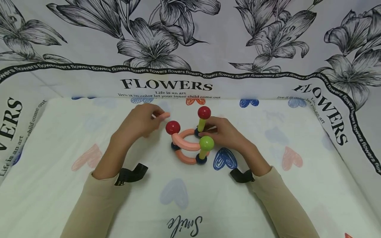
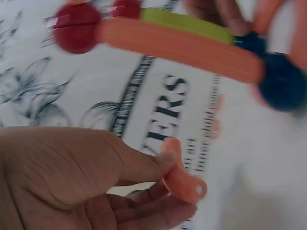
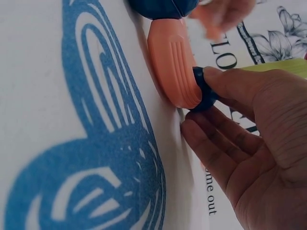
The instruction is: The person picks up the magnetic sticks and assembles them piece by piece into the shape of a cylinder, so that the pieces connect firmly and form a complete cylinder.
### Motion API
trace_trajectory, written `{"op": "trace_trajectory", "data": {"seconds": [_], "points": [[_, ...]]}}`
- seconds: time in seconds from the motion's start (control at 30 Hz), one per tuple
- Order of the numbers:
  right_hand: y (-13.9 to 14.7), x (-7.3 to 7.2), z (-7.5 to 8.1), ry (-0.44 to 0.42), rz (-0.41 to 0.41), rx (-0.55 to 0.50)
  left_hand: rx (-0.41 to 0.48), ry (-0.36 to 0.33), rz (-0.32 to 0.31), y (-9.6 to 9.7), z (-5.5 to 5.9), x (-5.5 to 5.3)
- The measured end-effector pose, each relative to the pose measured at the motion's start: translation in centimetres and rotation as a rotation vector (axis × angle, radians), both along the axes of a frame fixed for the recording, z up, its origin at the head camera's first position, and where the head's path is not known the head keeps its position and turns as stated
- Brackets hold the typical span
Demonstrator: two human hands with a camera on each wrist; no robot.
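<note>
A ball-and-rod building toy stands on the white cloth between the hands. Its base is a ring of curved orange rods [image 1: 187,160] joined by dark blue balls [image 1: 201,159]. Two yellow-green rods rise from it, one topped by a red ball [image 1: 204,112], the other by a green ball [image 1: 206,143]. A curved orange rod runs from the green ball to another red ball [image 1: 173,127]. My left hand [image 1: 141,120] pinches a loose short curved orange rod [image 2: 181,178] beside the toy. My right hand [image 1: 227,134] pinches the far dark blue ball [image 3: 205,93] between thumb and fingers.
The white cloth [image 1: 178,218] is printed with hearts and the word Smile. Behind it lies a cloth with black flower drawings [image 1: 154,43] and lettering. A black strap [image 1: 134,173] sticks out at the left wrist, another black strap [image 1: 240,176] at the right.
</note>
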State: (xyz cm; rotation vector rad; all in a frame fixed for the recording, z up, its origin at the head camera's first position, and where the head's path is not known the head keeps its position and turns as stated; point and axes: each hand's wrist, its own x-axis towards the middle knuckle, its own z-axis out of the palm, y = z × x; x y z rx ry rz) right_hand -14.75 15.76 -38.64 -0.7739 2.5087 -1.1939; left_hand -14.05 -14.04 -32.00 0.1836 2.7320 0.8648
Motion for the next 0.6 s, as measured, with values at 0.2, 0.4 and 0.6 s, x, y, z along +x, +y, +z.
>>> {"op": "trace_trajectory", "data": {"seconds": [0.2, 0.4, 0.6], "points": [[-0.2, 0.1, -0.2, -0.02, -0.006, -0.004, 0.195, 0.009, 0.025, -0.7, 3.8, -0.5], [-0.1, 0.2, 0.0, -0.025, -0.039, 0.011, 0.322, 0.02, -0.014, 0.4, 5.2, -0.1], [-0.4, 0.0, -0.1, -0.032, -0.049, 0.037, 0.388, 0.0, -0.041, 0.8, 4.7, 0.1]]}}
